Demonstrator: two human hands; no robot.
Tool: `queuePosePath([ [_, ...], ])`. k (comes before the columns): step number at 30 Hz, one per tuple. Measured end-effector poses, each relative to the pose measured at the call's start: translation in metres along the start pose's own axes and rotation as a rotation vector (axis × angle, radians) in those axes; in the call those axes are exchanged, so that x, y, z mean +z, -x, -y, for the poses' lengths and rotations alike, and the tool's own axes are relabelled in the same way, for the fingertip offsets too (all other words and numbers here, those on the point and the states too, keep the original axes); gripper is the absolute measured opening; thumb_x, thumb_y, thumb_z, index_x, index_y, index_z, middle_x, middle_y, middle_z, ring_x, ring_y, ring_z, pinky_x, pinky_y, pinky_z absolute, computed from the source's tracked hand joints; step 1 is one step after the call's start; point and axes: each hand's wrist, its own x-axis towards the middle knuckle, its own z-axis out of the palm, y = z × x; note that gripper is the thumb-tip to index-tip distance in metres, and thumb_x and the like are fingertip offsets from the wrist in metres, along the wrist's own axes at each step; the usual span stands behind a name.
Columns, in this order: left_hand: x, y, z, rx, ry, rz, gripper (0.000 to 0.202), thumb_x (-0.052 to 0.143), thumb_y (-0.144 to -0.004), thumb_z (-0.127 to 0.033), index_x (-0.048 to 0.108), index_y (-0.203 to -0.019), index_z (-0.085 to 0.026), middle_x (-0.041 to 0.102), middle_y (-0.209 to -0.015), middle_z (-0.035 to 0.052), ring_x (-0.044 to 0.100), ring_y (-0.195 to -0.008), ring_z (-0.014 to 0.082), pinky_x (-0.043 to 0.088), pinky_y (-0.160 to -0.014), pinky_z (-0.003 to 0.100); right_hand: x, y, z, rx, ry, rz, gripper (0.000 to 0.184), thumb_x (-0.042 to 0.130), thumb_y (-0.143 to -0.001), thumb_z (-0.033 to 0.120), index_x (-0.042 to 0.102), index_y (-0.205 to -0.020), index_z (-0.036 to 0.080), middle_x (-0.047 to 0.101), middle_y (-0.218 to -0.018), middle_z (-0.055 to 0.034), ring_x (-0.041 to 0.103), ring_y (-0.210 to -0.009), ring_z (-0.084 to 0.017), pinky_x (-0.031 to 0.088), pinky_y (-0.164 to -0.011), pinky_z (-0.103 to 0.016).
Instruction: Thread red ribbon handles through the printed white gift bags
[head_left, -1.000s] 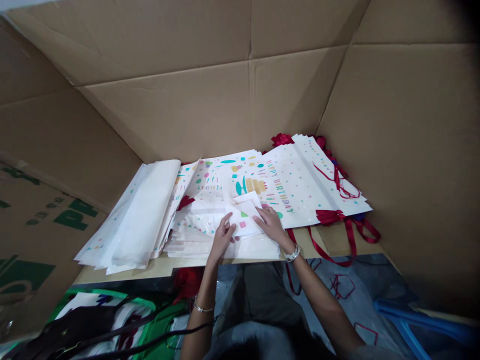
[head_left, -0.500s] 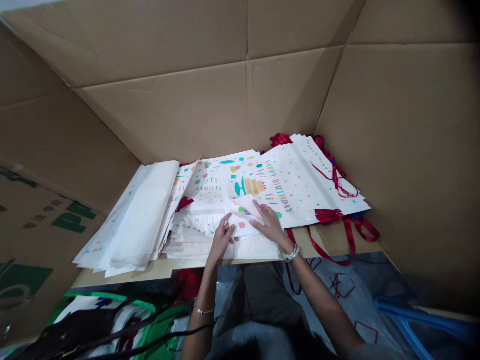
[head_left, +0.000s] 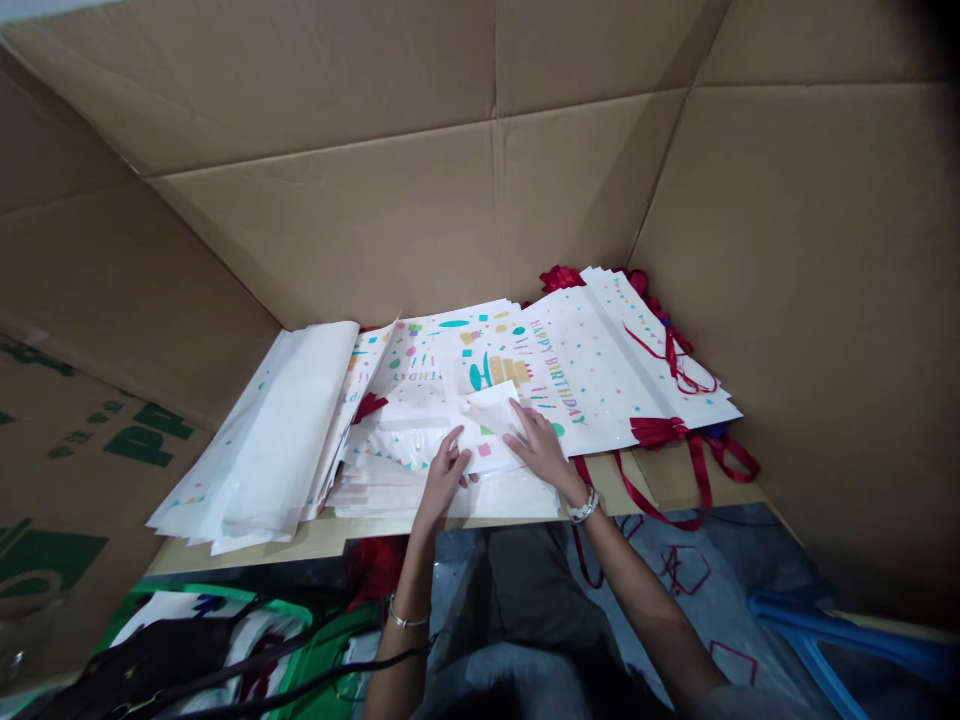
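Observation:
My left hand and my right hand press on the folded bottom flap of a flat white paper gift bag with coloured confetti print. Left fingers curl onto the flap's left edge. Right fingers lie flat along its right side, the index finger stretched toward the fold. The bag lies on top of a stack of similar flat bags at the table's front edge.
A pile of white bags lies to the left. "Happy Birthday" bags with red ribbon handles lie to the right. Cardboard walls enclose the table on three sides. A blue stool and bags sit below.
The flap under my hands has shifted slightly and lifted a little at its top edge; my right fingers have slid a bit along it. My left hand has barely moved.

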Motion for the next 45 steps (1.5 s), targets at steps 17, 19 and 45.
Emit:
queuePosePath([
  [17, 0.001, 0.0, -0.001, -0.019, 0.028, -0.045, 0.078, 0.068, -0.089, -0.052, 0.043, -0.152, -0.014, 0.05, -0.069, -0.0086, 0.063, -0.057, 0.0126, 0.046, -0.051, 0.022, 0.007, -0.002, -0.007, -0.031, -0.081, -0.1, 0.066, 0.035, -0.109, 0.051, 0.029, -0.169, 0.023, 0.064, -0.138, -0.0152, 0.06, -0.122, -0.032, 0.05, -0.106, -0.05],
  [19, 0.002, -0.001, -0.002, -0.025, 0.01, -0.038, 0.08, 0.072, -0.085, -0.051, 0.043, -0.149, -0.013, 0.051, -0.068, -0.009, 0.063, -0.056, 0.0133, 0.045, -0.049, 0.022, 0.007, -0.002, -0.007, -0.042, -0.07, -0.106, 0.065, 0.034, -0.11, 0.05, 0.029, -0.169, 0.023, 0.067, -0.132, -0.0148, 0.062, -0.116, -0.032, 0.051, -0.102, -0.049],
  [45, -0.004, -0.006, -0.018, -0.119, -0.036, 0.101, 0.053, 0.062, -0.092, -0.038, 0.067, -0.143, -0.025, 0.07, -0.13, 0.013, 0.056, -0.057, 0.0104, 0.047, -0.05, 0.024, 0.001, 0.0, -0.001, -0.075, 0.058, 0.001, 0.056, 0.041, -0.107, 0.061, 0.065, -0.146, 0.027, 0.07, -0.121, -0.013, 0.057, -0.114, -0.032, 0.05, -0.1, -0.05],
])
